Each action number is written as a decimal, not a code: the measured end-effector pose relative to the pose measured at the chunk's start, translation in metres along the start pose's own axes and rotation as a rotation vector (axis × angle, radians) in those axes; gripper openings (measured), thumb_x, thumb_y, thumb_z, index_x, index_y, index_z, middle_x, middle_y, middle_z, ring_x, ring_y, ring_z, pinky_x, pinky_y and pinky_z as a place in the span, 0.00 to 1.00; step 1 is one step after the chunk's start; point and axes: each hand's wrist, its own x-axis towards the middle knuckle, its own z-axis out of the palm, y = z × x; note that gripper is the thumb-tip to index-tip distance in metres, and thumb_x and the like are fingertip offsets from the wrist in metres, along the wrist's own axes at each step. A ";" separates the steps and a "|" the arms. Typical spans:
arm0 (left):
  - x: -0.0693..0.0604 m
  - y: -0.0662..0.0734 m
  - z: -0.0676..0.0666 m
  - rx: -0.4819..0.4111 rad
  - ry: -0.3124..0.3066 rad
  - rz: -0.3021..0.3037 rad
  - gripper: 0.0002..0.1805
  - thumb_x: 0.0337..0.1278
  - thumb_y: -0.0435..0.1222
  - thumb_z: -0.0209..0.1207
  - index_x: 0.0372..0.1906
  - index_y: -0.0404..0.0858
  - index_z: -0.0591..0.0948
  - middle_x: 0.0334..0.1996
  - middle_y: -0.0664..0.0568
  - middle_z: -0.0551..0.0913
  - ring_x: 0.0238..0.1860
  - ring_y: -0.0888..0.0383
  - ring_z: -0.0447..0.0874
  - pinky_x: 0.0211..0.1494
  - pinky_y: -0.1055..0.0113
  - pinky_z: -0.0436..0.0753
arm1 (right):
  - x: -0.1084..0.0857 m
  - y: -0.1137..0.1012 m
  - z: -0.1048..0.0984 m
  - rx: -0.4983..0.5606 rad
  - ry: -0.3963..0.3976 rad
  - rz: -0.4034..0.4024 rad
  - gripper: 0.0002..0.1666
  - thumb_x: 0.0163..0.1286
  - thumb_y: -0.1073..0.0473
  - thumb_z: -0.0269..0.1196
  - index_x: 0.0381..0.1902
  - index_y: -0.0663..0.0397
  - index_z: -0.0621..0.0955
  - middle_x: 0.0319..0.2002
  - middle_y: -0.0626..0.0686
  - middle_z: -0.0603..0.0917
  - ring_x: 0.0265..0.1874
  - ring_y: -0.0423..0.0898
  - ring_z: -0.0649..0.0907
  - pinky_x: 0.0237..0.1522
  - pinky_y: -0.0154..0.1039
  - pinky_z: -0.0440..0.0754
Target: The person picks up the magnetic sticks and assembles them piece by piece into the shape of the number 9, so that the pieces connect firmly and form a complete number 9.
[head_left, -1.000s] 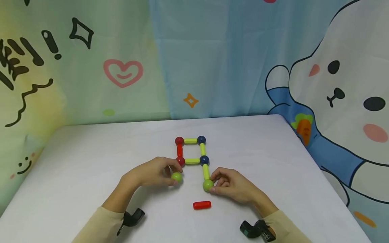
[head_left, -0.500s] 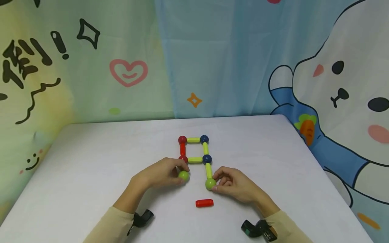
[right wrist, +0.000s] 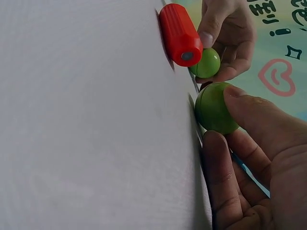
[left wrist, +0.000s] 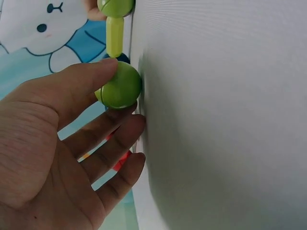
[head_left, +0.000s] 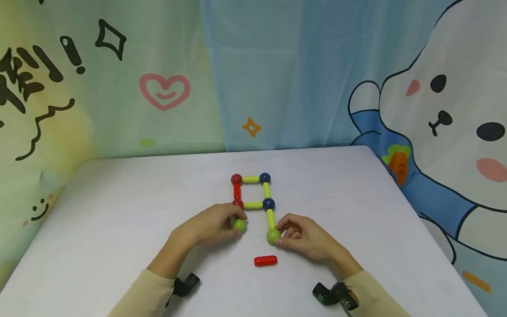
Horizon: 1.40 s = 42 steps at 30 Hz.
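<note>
My left hand pinches a green ball between thumb and fingers, low over the table and just below the near red ball. My right hand pinches a second green ball, which sits at the near end of a yellow-green rod. That rod joins a blue ball at the corner of a square frame. The square has red balls at left, blue balls at right, one red rod and yellow-green rods between. A loose red rod lies nearer me, between the two hands.
A white-covered table bears everything. Behind it hangs a printed curtain with a heart and a cartoon animal. Small black wrist cameras are worn at both sleeves.
My left hand has shifted slightly right with its green ball, closer to the frame's lower-left corner. The right hand keeps its hold. The head view has moved a little.
</note>
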 end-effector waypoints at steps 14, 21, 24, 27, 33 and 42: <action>-0.006 -0.001 0.004 0.048 0.018 0.006 0.20 0.60 0.39 0.71 0.57 0.46 0.82 0.43 0.61 0.81 0.41 0.61 0.77 0.49 0.63 0.81 | 0.002 0.002 0.004 0.003 0.002 -0.007 0.21 0.66 0.53 0.74 0.52 0.53 0.80 0.38 0.51 0.85 0.33 0.46 0.83 0.38 0.32 0.81; -0.007 -0.001 0.008 0.044 0.015 -0.012 0.19 0.63 0.40 0.69 0.58 0.47 0.82 0.47 0.60 0.82 0.46 0.61 0.77 0.55 0.60 0.81 | 0.003 0.004 0.004 -0.012 -0.004 0.006 0.21 0.66 0.51 0.74 0.51 0.52 0.80 0.38 0.50 0.85 0.33 0.46 0.83 0.38 0.33 0.81; -0.007 -0.001 0.009 0.060 0.016 -0.013 0.18 0.63 0.40 0.68 0.57 0.47 0.83 0.48 0.60 0.83 0.47 0.61 0.77 0.57 0.60 0.81 | 0.003 0.004 0.004 -0.011 -0.018 -0.010 0.21 0.66 0.51 0.73 0.52 0.53 0.80 0.38 0.50 0.85 0.33 0.46 0.84 0.39 0.34 0.82; -0.008 0.000 0.008 0.075 0.031 0.002 0.18 0.63 0.40 0.68 0.57 0.47 0.83 0.48 0.60 0.83 0.46 0.61 0.77 0.56 0.61 0.82 | 0.003 0.003 0.004 -0.020 -0.013 -0.008 0.21 0.66 0.50 0.73 0.52 0.51 0.80 0.38 0.49 0.85 0.33 0.46 0.84 0.39 0.34 0.82; -0.011 0.004 0.005 0.117 0.062 0.011 0.18 0.63 0.40 0.68 0.57 0.48 0.83 0.54 0.58 0.80 0.51 0.61 0.79 0.59 0.60 0.82 | 0.003 0.003 0.000 -0.020 -0.003 0.006 0.21 0.66 0.50 0.74 0.52 0.49 0.81 0.39 0.48 0.86 0.33 0.46 0.84 0.39 0.33 0.82; -0.018 0.013 0.002 0.183 0.139 0.035 0.20 0.62 0.41 0.69 0.59 0.51 0.83 0.56 0.57 0.77 0.55 0.60 0.78 0.60 0.60 0.82 | 0.004 0.004 -0.001 0.000 -0.005 0.002 0.22 0.66 0.51 0.74 0.53 0.51 0.80 0.40 0.49 0.86 0.33 0.46 0.84 0.38 0.33 0.82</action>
